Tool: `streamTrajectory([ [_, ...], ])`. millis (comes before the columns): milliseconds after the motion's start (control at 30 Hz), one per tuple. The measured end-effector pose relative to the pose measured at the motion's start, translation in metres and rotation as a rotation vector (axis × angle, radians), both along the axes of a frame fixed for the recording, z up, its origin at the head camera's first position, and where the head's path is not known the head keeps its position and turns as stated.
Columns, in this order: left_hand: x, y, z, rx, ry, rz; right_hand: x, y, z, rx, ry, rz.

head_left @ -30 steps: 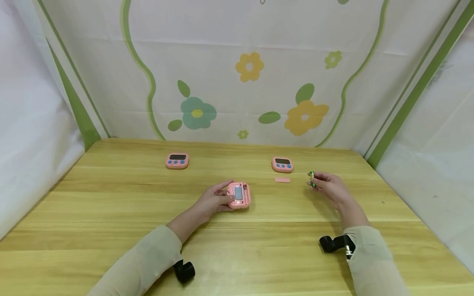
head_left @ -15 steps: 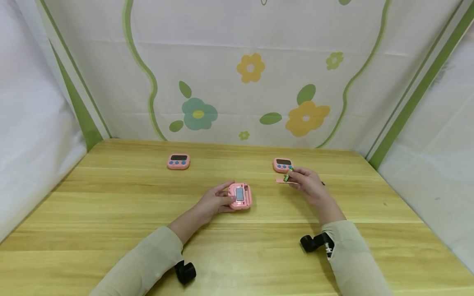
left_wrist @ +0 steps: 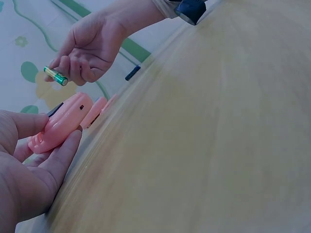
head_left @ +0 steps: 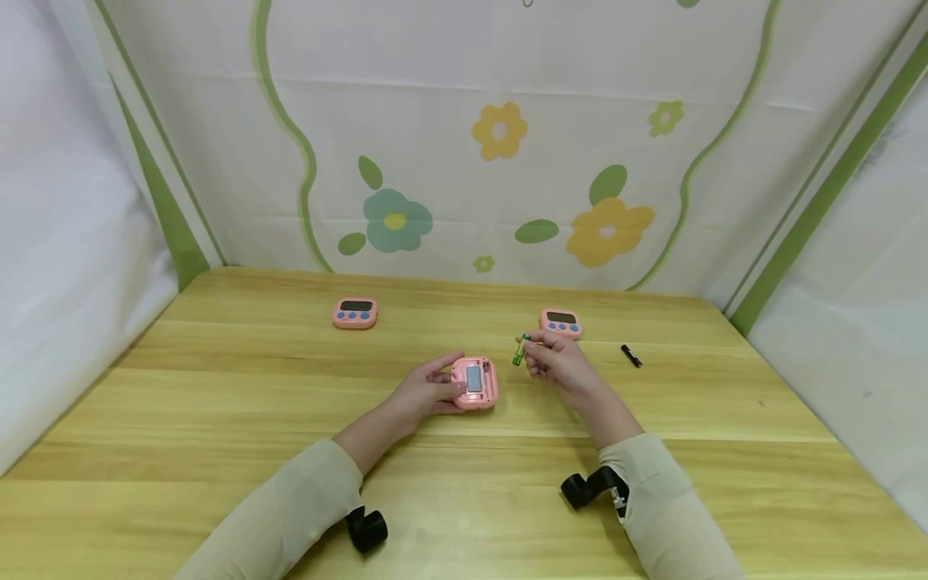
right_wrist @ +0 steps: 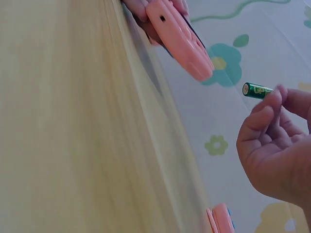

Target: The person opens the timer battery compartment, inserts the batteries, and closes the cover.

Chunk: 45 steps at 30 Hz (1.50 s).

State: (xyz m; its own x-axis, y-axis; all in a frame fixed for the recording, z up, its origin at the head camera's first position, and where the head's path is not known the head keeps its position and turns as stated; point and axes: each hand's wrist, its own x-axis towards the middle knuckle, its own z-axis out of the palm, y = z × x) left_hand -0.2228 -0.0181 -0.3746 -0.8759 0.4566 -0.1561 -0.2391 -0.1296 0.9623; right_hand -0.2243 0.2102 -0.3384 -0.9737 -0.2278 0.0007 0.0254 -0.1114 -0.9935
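Note:
My left hand point(head_left: 424, 393) grips a pink digital timer point(head_left: 487, 395) by its left side, its back turned up and the battery slot uncovered. Between thumb and fingertips, my right hand point(head_left: 561, 364) pinches a green battery point(head_left: 518, 354), a little right of the timer and apart from it. In the right wrist view the green battery point(right_wrist: 256, 91) points its end toward the held timer point(right_wrist: 180, 41). The left wrist view shows the held timer point(left_wrist: 63, 121) edge-on, below the battery point(left_wrist: 56, 76). The slot's inside is too small to make out in full.
A second pink timer point(head_left: 355, 313) with blue buttons stands at the back left of the wooden table point(head_left: 464, 499). Another timer point(head_left: 561, 321) is just behind my right hand. A black battery point(head_left: 631, 356) lies to the right. A flowered white curtain point(head_left: 449, 161) closes the back.
My right hand has moved left with the green battery, toward the held timer. The black battery has come into view, and the loose pink strip is now hidden in the head view.

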Motion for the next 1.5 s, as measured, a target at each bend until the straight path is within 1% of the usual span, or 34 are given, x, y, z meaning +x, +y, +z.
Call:
streamTrajectory([
  [267, 0.000, 0.003, 0.000, -0.004, -0.005, 0.001, 0.009, -0.006, -0.002, -0.108, -0.046, 0.177],
  [400, -0.002, 0.003, 0.000, 0.001, -0.018, 0.008, 0.010, -0.009, -0.004, -0.127, -0.054, 0.219],
  [500, -0.002, 0.002, 0.000, 0.001, -0.016, 0.010, 0.012, -0.014, -0.004, -0.114, -0.054, 0.212],
  [667, -0.002, 0.000, -0.001, -0.003, -0.007, 0.006, 0.016, -0.023, -0.004, -0.066, -0.064, 0.173],
  [800, -0.002, -0.001, -0.001, 0.003, -0.002, 0.000, 0.017, -0.027, -0.006, -0.046, -0.064, 0.157],
  [900, -0.002, -0.001, -0.001, 0.010, -0.008, 0.003, 0.017, -0.028, -0.007, -0.032, -0.048, 0.165],
  [1033, -0.002, -0.001, -0.001, 0.017, -0.024, 0.021, 0.017, -0.029, -0.008, 0.021, 0.003, 0.167],
  [1200, -0.002, -0.002, 0.000, 0.040, -0.042, 0.036, 0.019, -0.031, -0.007, 0.099, 0.057, 0.138],
  [1500, -0.001, -0.002, 0.000, 0.073, -0.085, 0.091, 0.021, -0.033, -0.005, 0.131, 0.093, 0.128],
])
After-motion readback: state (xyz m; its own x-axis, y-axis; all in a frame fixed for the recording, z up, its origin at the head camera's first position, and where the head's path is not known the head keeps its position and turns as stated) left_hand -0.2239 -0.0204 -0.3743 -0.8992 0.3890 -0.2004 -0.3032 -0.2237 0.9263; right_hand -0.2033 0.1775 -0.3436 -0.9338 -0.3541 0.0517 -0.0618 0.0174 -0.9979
